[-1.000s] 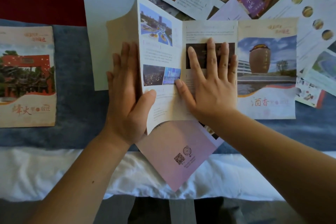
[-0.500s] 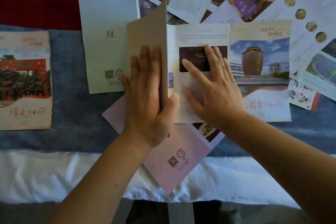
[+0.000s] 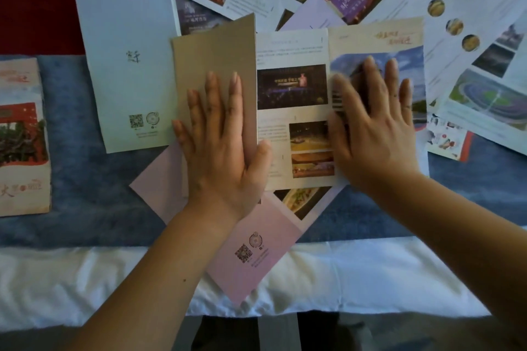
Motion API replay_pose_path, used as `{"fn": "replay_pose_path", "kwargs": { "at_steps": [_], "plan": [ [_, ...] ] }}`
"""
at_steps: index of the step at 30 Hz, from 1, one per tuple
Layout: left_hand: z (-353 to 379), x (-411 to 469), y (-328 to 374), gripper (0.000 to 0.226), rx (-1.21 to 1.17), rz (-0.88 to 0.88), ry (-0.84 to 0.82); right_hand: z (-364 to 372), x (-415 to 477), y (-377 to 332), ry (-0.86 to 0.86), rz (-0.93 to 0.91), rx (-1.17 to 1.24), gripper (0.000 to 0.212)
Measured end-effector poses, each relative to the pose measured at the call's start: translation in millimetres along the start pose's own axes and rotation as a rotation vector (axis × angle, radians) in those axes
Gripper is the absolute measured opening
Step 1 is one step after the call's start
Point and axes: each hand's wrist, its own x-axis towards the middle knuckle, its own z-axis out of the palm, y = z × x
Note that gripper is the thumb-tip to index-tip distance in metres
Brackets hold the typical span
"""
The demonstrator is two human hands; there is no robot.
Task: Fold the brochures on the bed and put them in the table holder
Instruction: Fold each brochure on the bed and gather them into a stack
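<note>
**Both palms flat on a part-folded brochure**

Head view: The brochure [image 3: 291, 88] lay in the middle of the bed on a blue runner [image 3: 85, 194], just beyond a band of white sheet [image 3: 71, 279]. Opened out, it stretched from left to right. Each panel's long axis ran straight away from the person, and the print read upright from the person's side. Its tan-backed left panel [image 3: 214, 54] was turned blank side up, and its right edge met the printed middle panel.

The left hand [image 3: 219, 145] pressed flat on that tan panel. Its 4 fingers were straight and pointed away from the body, and its thumb reached past the panel's right edge onto the middle page. It grasped nothing. The right hand [image 3: 370, 134], blurred, lay spread and palm down on the right cover panel with the sky picture. Its fingers were straight and also gripped nothing.

A pink brochure [image 3: 251, 259] lay slantwise beneath, and its near corner hung over the white sheet. A pale blue brochure [image 3: 125, 65] lay just left, partly under the tan panel. A folded brochure [image 3: 20, 137] with a red gate picture sat apart at the left edge. Several unfolded brochures [image 3: 470, 8] overlapped at the upper right.
</note>
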Motion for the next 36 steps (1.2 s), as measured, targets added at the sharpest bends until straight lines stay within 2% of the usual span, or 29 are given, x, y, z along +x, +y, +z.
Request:
{"fn": "replay_pose_path", "kwargs": {
  "at_steps": [8,22,30,36],
  "plan": [
    [11.1,3.1,19.8,0.084,0.014,-0.002,-0.006,-1.9,-0.8,39.4,-0.062,-0.031,0.037,0.064],
    [46.3,3.7,61.1,0.082,0.251,0.051,-0.023,10.9,-0.3,43.1,0.026,-0.053,0.126,0.062],
    [73.4,18.4,76.0,0.082,0.307,-0.032,-0.024,12.9,-0.1,44.8,0.05,-0.069,0.155,0.06],
    [94.7,19.5,70.2,0.074,0.446,-0.023,0.097,14.6,-0.8,44.1,0.073,-0.083,0.091,0.061]
  ]
}}
